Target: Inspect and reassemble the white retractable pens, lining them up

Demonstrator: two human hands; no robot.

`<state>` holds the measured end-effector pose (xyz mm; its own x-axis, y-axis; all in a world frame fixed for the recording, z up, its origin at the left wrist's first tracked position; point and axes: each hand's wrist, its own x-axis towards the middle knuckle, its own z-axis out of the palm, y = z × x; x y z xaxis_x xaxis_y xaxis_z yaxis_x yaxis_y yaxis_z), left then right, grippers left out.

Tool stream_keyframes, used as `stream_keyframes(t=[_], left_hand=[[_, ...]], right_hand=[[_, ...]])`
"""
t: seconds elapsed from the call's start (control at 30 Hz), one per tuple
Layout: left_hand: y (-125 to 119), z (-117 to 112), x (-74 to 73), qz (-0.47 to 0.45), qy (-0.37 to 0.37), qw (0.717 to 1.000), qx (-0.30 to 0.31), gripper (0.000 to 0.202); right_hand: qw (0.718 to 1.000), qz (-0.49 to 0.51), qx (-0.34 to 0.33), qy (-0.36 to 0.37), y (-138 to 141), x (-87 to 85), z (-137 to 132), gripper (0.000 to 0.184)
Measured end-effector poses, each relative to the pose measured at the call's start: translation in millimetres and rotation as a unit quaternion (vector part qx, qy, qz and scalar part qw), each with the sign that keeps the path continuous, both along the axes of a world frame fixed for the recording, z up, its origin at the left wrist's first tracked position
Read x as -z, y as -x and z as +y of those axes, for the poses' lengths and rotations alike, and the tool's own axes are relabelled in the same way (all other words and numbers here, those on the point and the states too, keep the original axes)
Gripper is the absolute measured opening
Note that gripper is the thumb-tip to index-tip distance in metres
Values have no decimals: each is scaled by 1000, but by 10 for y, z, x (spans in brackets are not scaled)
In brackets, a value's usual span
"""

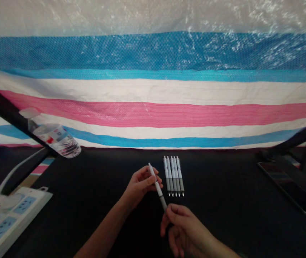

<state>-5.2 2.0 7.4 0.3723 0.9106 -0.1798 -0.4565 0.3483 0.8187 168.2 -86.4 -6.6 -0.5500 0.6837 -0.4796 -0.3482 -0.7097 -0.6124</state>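
Note:
A white pen with a grey grip slants between my two hands, above the black table. My left hand pinches its white upper half between thumb and fingers, near the push button. Lower down, my right hand grips the grey end with thumb and forefinger; the pen's tip is hidden by those fingers. Just right of my left hand, several matching pens lie side by side in a row on the table, buttons toward the back and tips toward me.
A clear plastic bottle leans at the back left. In the left corner lies a white power strip with a plug and cable. A dark phone lies at the right. Striped plastic sheeting hangs behind the table.

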Motion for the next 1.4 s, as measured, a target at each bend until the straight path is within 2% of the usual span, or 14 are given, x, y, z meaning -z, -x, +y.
stream_keyframes(t=[0.1,0.3,0.53,0.63,0.77,0.9,1.0,1.17,1.4], left_hand=[[-10,-8,2,-1,-6,1000,-9,26],[-32,-31,-11,-7,-11,1000,-7,24],[-69,-25,66,-68,2,998,-3,21],[-79,-27,76,-81,-1,997,-2,22],[-83,-49,22,-47,-2,999,-17,27],[-86,-73,-45,35,-31,998,-48,56],[-82,-69,-50,71,-55,994,-55,59],[-66,-43,-21,98,-67,991,-66,47],[-63,-46,-20,107,-67,990,-65,51]], right_hand=[[1000,4,3,20,4,-39,2,58],[999,-40,15,-17,3,-76,11,50],[997,23,-4,69,2,20,25,48],[996,43,-15,76,-3,37,33,47],[1000,5,-21,10,-33,41,56,49],[992,-71,-23,-102,-69,21,88,64],[978,-140,-2,-153,-81,2,112,66],[970,-182,16,-162,-82,-15,141,67],[966,-197,12,-168,-77,-20,145,65]])
